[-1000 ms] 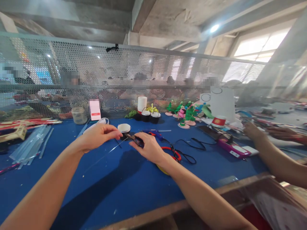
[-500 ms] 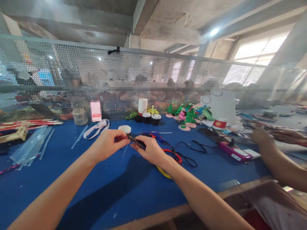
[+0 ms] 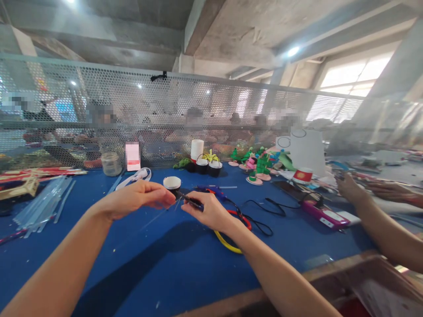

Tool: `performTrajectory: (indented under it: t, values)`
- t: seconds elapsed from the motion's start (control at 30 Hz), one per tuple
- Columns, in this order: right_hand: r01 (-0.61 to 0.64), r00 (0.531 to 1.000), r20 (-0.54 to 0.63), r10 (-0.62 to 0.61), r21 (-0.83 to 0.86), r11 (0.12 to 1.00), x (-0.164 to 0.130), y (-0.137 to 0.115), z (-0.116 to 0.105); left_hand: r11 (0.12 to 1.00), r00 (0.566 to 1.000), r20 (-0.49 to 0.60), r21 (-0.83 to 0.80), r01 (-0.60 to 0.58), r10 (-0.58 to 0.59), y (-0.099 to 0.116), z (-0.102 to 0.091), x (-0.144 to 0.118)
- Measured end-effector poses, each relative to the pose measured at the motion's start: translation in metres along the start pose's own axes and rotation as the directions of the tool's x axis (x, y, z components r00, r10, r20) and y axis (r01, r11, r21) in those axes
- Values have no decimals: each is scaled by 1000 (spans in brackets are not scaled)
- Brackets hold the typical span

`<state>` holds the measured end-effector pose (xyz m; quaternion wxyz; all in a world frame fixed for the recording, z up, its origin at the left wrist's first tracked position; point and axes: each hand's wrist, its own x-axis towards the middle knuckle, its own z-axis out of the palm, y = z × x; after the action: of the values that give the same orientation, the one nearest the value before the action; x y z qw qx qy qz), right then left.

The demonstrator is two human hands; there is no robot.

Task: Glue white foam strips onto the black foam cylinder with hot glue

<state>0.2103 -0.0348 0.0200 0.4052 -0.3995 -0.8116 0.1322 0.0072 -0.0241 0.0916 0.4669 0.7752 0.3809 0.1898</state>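
Observation:
My right hand (image 3: 208,209) is closed around a slim dark pointed tool (image 3: 193,201), its tip aimed left; the exact kind is unclear. Just left of that tip, my left hand (image 3: 145,198) hangs above the table with its fingers loosely stretched out and no object visible in them. Fine pale strands show below the tool tip. Behind my hands stands a small black cup with a white rim (image 3: 172,182). Beyond my right hand lies a blue glue gun (image 3: 214,190), and a yellow and red ring (image 3: 228,247) is partly hidden by my right forearm.
Clear glue sticks (image 3: 46,202) lie at left, near a glass jar (image 3: 111,164). Two black-handled little buckets (image 3: 215,167) and several green craft figures (image 3: 262,166) stand at the back. A purple power strip (image 3: 325,215) is at right, beside another person's arm (image 3: 380,220).
My left hand has come away from the tool tip, shifting slightly left and loosening its pinch. More of the black cup shows. My right hand keeps the tool in nearly the same place.

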Motion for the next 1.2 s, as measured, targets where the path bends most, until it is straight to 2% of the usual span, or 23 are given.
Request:
performTrajectory:
  t: [0.1, 0.17, 0.27, 0.43, 0.5, 0.57, 0.6, 0.67, 0.7, 0.77, 0.8, 0.83, 0.87, 0.9, 0.93, 0.97, 1.0, 1.07, 1.13, 1.2]
  values:
    - [33, 999, 31, -33, 18, 999, -1, 2, 2, 991, 992, 124, -132, 23, -7, -13, 9, 11]
    - [46, 998, 32, -47, 27, 999, -1, 3, 3, 969, 990, 139, -245, 25, 10, -20, 17, 17]
    - [51, 999, 14, -52, 14, 999, -1, 3, 2, 944, 987, 158, -330, 29, 24, -28, 23, 20]
    - [62, 998, 9, -62, 6, 998, -1, 1, 0, 913, 984, 174, -406, 39, 35, -29, 24, 20]
    - [61, 998, 19, -61, 7, 998, -1, 1, 0, 923, 990, 136, -385, 21, 35, -27, 25, 21]
    - [35, 999, 17, -35, -4, 999, 0, 2, 0, 960, 998, 33, -279, -38, 49, -23, 27, 21]
    - [14, 1000, 9, -14, -19, 1000, 0, 2, 1, 982, 997, -38, -175, -67, 61, -20, 29, 21]
    - [-41, 999, -16, 40, -71, 997, 1, 3, 2, 987, 973, -203, 140, -83, 110, -13, 35, 20]
    - [-70, 997, -29, 68, -103, 992, 2, 3, 3, 946, 947, -284, 320, -55, 151, -10, 38, 20]
    - [-117, 993, -48, 111, -160, 980, 2, 4, 4, 784, 867, -415, 618, 47, 276, -4, 45, 17]
    - [-129, 991, -53, 121, -177, 976, 2, 3, 4, 721, 833, -451, 686, 95, 320, -1, 46, 16]
    - [-133, 991, -53, 125, -180, 975, 2, 3, 4, 699, 829, -458, 706, 119, 322, 1, 46, 15]
    - [-129, 991, -49, 122, -169, 977, 2, 3, 4, 719, 853, -437, 686, 111, 285, 2, 44, 13]
    - [-121, 992, -44, 115, -144, 982, 2, 2, 4, 780, 900, -376, 622, 69, 220, 2, 39, 12]
    - [-110, 994, -38, 106, -108, 988, 1, 2, 3, 862, 948, -279, 506, 9, 154, 1, 33, 11]
    - [-99, 995, -33, 97, -65, 993, 1, 2, 3, 929, 975, -191, 367, -35, 112, 0, 27, 11]
    - [-87, 996, -29, 86, -24, 996, 1, 1, 2, 973, 987, -132, 223, -63, 94, -3, 21, 10]
    - [-60, 998, -19, 61, 42, 997, 0, 1, 2, 996, 996, -8, -21, -88, 88, -10, 14, 12]
    - [-35, 999, 0, 35, 81, 996, 0, 2, 2, 975, 990, 119, -217, -48, 75, -18, 14, 15]
    - [-16, 1000, 20, 14, 95, 995, 0, 2, 2, 925, 980, 186, -381, 8, 69, -26, 21, 19]
